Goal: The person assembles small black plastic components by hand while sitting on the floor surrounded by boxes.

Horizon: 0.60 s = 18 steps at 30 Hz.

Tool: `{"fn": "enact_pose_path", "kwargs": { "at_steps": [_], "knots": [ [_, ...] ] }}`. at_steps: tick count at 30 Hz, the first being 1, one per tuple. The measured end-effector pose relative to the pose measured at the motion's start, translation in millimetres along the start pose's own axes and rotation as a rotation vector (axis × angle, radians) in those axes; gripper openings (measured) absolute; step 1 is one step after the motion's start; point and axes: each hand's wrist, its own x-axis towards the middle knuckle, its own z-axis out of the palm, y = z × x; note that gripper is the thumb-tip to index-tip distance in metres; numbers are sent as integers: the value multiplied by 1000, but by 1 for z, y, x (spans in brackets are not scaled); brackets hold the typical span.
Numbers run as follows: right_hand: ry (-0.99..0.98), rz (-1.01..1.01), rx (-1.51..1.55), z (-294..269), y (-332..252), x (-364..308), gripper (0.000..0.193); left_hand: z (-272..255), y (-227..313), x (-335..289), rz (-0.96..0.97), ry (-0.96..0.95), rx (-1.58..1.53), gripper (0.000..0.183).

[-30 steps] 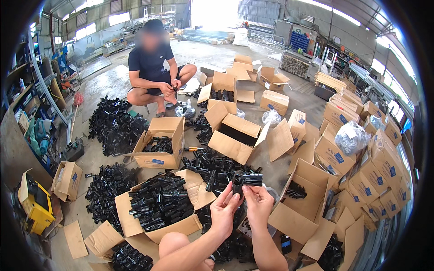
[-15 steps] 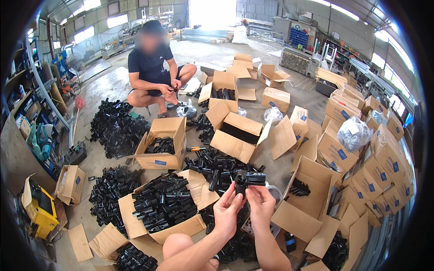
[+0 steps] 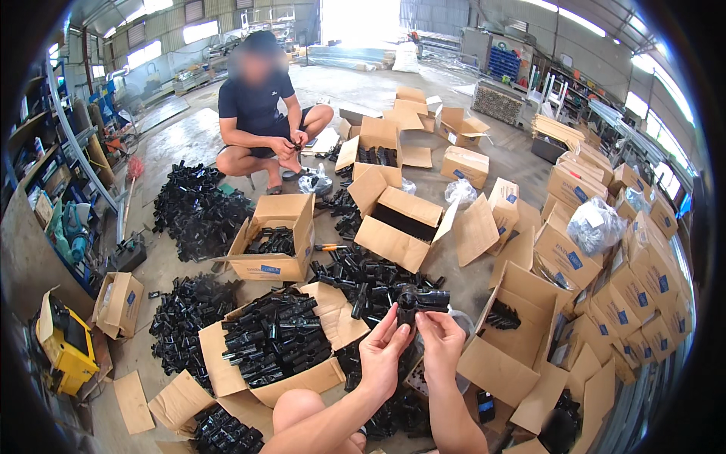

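One black pipe fitting is held up at the near middle in the head view, above the heap of parts, its tubular arm pointing right. The left hand has thumb and fingers pinched together on the fitting's lower stub; the right hand is nearly closed, its fingertips gripping the fitting beneath that arm. Just left of the hands, an open carton is piled with black fittings; to the right, another open box holds a few dark pieces. On the far left a co-worker crouches behind a loose black pile. Stacked cartons stand far right, a plastic bag on them.
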Motion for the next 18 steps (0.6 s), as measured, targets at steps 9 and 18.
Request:
{"fn": "enact_pose_path", "kwargs": {
  "at_steps": [9, 18],
  "knots": [
    [56, 52, -6, 5, -7, -1, 16, 6, 4, 2, 6, -29, -48, 51],
    [7, 51, -142, -12, -2, 0, 28, -1, -3, 1, -29, -47, 8, 52]
  ]
}}
